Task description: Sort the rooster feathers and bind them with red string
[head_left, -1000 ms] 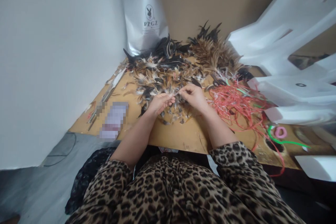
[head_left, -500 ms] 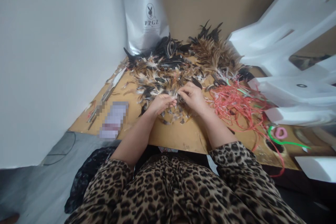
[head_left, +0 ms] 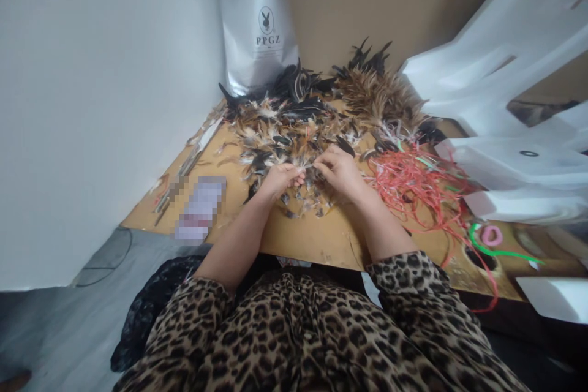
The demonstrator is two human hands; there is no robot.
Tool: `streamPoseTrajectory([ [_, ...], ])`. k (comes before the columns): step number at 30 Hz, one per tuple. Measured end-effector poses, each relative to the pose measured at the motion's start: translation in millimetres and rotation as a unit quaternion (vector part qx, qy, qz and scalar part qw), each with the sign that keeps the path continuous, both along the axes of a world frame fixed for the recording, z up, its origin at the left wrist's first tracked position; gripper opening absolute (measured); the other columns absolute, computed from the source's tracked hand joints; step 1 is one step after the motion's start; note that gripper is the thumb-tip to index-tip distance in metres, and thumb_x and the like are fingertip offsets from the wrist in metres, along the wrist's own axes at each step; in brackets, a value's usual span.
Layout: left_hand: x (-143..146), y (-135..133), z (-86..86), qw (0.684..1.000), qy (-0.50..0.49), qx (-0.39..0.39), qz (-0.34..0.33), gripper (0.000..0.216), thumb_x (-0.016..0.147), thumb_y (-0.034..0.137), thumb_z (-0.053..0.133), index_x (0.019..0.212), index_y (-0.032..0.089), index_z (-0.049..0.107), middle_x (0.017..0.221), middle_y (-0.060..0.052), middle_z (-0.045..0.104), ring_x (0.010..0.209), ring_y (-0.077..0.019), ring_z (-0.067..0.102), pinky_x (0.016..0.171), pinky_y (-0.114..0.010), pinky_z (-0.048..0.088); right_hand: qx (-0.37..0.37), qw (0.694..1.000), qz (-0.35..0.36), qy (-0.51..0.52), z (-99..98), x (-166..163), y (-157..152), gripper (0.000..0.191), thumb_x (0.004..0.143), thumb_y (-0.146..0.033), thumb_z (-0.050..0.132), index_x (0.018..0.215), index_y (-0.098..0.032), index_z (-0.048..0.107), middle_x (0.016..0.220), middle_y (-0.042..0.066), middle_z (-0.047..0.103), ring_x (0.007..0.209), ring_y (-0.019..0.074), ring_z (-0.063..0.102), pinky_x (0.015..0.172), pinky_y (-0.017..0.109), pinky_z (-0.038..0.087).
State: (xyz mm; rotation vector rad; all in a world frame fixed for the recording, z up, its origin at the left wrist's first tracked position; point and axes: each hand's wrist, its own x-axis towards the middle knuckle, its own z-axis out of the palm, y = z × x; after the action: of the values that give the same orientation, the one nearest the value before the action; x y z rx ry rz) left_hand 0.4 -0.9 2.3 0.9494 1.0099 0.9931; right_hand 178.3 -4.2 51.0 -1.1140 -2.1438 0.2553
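Over the near side of a feather pile, my left hand [head_left: 283, 179] is closed in a pinch with its thumb on top. A small pale feather [head_left: 305, 167] shows at its fingertips. Just to the right, my right hand [head_left: 339, 170] pinches the thin, pale end of it, thumb against forefinger. The fingertips of the two hands are a short gap apart. Brown, black and white loose feathers [head_left: 275, 135] lie beyond the hands, and small bits of feather [head_left: 303, 202] are scattered beneath them on the wooden table [head_left: 303, 239].
Red plastic strands [head_left: 413, 187] lie tangled to the right, beside the white sewing machine [head_left: 519, 168]. A brown feather bundle [head_left: 381, 95] and a silver bag [head_left: 257, 30] stand at the back. Thin rods [head_left: 186, 168] and a blurred-out phone-shaped object [head_left: 201, 208] are on the left.
The fingertips have drawn slightly apart, so more of the thin pale piece shows between them. Both hands keep their pinch, and the view has shifted a little.
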Motion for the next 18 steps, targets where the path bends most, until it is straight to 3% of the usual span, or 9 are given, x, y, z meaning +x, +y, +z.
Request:
streamPoseTrajectory([
  [3,0,-1,0.4,0.999,0.040,0.003,-0.027,0.020,0.071,0.024,0.068,0.060,0.009,0.062,0.051,-0.004,0.060,0.043,-0.0068,0.053,0.047,-0.018,0.041,0.017,0.995,0.008,-0.097,8.3,-3,-5,0.021,0.085,-0.023,0.046,0.076,-0.018,0.065,0.078,0.007,0.056,0.075,0.0171,0.050,0.068,0.029,0.037],
  [7,1,-5,4.2,0.986,0.100,0.026,-0.131,0.021,0.070,0.025,0.068,0.056,0.010,0.063,0.048,-0.005,0.060,0.041,-0.0085,0.053,0.043,-0.018,0.041,0.057,0.974,0.058,-0.213,16.3,-17,-12,0.025,0.084,-0.028,0.049,0.067,-0.017,0.064,0.076,0.008,0.056,0.074,0.0182,0.046,0.067,0.031,0.032],
  [10,2,-9,7.3,0.968,0.144,0.051,-0.200,0.022,0.066,0.026,0.072,0.052,0.011,0.062,0.044,-0.005,0.059,0.037,-0.0088,0.051,0.040,-0.019,0.041,0.042,0.956,0.111,-0.268,21.9,-26,-10,0.022,0.080,-0.026,0.054,0.061,-0.017,0.064,0.073,0.007,0.058,0.070,0.0168,0.045,0.063,0.030,0.030],
  [14,3,-15,10.4,0.951,0.162,0.080,-0.250,0.024,0.066,0.029,0.072,0.053,0.012,0.062,0.043,-0.004,0.057,0.035,-0.0078,0.048,0.038,-0.018,0.037,-0.026,0.949,0.154,-0.272,34.4,-25,2,0.017,0.073,-0.018,0.056,0.059,-0.018,0.065,0.069,0.005,0.059,0.067,0.0146,0.048,0.061,0.027,0.031],
  [18,5,-19,12.5,0.946,0.140,0.115,-0.269,0.026,0.072,0.031,0.065,0.057,0.010,0.062,0.046,-0.003,0.056,0.039,-0.0072,0.050,0.040,-0.017,0.037,-0.181,0.940,0.231,-0.173,36.6,-10,24,0.010,0.069,-0.021,0.059,0.064,-0.018,0.067,0.065,0.000,0.058,0.061,0.0107,0.049,0.059,0.023,0.036],
])
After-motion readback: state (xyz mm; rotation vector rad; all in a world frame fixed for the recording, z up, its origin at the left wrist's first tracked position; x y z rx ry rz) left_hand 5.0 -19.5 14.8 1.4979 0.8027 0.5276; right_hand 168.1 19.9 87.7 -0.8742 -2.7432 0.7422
